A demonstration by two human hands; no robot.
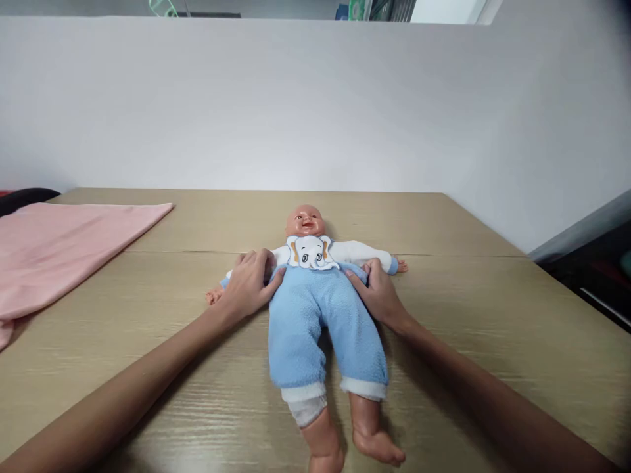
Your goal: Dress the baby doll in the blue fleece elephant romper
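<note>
A baby doll (305,222) lies on its back in the middle of the table, head away from me and bare feet towards me. It wears a white top with an elephant-face front (310,255) and light blue pants (300,322) with white cuffs. White fabric shows below one cuff. My left hand (250,282) is closed at the left side of the pants' waist, thumb on the blue cloth, fingertips partly hidden. On the opposite side, my right hand (378,292) pinches the waist edge between thumb and fingers. Both doll arms stretch out sideways.
A pink cloth (73,243) is spread over the left part of the wooden table (468,328). Behind the table rises a white partition wall (256,105). Dark objects (582,276) stand past the table's right edge.
</note>
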